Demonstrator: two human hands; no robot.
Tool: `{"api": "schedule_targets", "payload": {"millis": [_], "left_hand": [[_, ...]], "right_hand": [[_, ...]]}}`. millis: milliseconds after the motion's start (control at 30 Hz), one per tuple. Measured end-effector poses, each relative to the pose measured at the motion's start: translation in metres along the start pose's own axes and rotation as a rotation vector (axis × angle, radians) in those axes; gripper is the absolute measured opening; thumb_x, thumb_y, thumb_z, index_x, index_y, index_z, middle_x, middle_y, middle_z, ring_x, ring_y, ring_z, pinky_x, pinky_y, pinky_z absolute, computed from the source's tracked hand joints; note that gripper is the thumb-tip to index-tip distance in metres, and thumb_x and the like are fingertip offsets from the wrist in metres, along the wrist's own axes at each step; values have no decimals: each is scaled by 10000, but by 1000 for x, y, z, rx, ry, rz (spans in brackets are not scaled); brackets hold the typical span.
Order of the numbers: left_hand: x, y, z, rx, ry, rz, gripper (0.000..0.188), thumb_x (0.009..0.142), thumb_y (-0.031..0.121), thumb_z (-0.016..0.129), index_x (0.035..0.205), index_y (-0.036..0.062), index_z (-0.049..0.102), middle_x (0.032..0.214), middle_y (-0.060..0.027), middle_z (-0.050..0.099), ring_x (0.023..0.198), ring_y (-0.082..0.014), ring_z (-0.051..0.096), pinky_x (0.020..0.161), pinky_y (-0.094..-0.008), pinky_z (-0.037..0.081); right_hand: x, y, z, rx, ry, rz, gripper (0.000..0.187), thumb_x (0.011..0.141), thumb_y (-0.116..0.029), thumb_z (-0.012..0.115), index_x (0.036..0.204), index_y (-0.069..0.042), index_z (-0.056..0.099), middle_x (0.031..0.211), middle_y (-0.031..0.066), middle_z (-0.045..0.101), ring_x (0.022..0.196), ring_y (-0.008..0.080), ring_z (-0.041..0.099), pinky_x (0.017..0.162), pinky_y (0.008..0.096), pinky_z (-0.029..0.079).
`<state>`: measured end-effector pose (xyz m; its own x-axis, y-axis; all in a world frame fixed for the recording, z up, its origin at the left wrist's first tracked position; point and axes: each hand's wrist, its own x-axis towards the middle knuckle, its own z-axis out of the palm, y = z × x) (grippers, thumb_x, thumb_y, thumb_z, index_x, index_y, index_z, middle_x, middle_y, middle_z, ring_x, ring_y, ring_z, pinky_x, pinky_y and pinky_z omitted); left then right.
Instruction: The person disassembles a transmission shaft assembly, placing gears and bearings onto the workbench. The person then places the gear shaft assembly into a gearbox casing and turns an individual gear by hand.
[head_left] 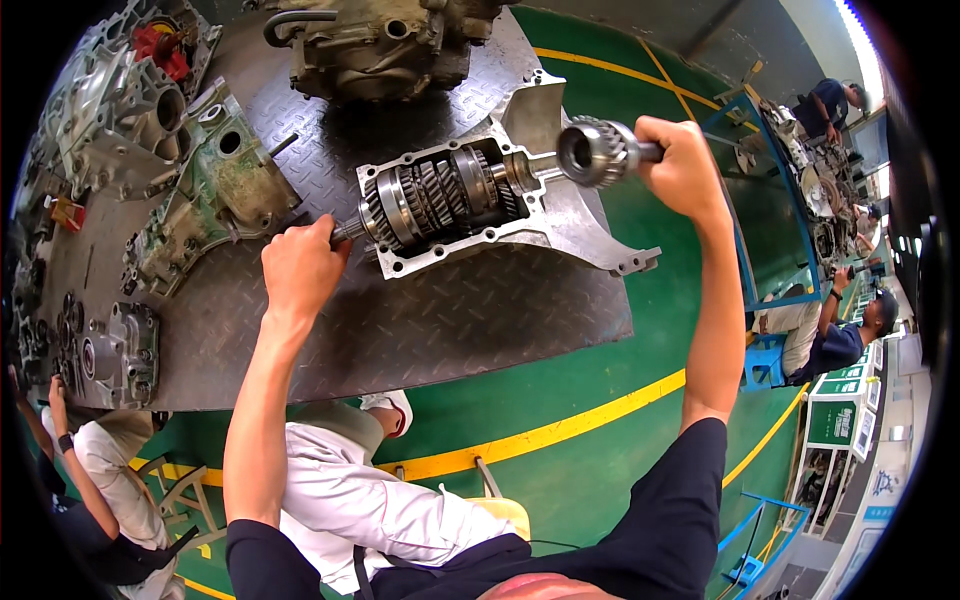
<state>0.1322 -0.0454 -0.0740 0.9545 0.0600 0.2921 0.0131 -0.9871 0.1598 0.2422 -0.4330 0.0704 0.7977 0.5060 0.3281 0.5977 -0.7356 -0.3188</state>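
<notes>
An opened metal gearbox housing lies on the workbench, with a row of gears on a shaft inside it. My left hand is closed around the splined shaft end that sticks out at the housing's left. In my right fist is a short gear shaft, raised near the housing's right end. Its toothed, hollow gear end points left, by the thin input shaft that comes out of the housing. My fingers hide the shaft's other end.
A large dirty gearbox stands at the back of the steel workbench. Greenish and silver castings crowd its left. Below the bench are a yellow stool and green floor. People work at left and far right.
</notes>
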Motion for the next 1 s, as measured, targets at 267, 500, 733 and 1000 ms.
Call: {"api": "schedule_targets", "payload": {"millis": [267,500,733,1000], "left_hand": [[-1,0,2,-5,24,7,232,774,263,761,793,59,652,675,-166,664,665,-386,664,592,-489,514],[-4,-5,0,-4,39,-1,224,773,251,758,792,60,643,679,-170,663,665,-387,663,588,-489,512],[-1,1,9,21,46,-38,225,771,262,759,809,76,638,701,-179,667,689,-407,663,604,-517,512],[-3,8,12,50,96,-27,223,777,254,756,841,64,657,711,-193,660,717,-420,650,621,-508,499]], "right_hand": [[-4,15,14,468,-55,1,218,724,62,612,925,49,695,774,8,685,732,47,521,677,243,470],[-12,-1,29,570,65,-71,111,759,14,692,867,39,692,765,15,683,723,58,549,655,248,480],[-3,24,31,185,62,5,97,676,-35,659,707,22,588,583,144,511,548,167,489,529,336,376],[1,22,44,-116,106,51,74,610,-85,610,645,-29,576,615,180,567,622,381,562,570,439,428]]}}
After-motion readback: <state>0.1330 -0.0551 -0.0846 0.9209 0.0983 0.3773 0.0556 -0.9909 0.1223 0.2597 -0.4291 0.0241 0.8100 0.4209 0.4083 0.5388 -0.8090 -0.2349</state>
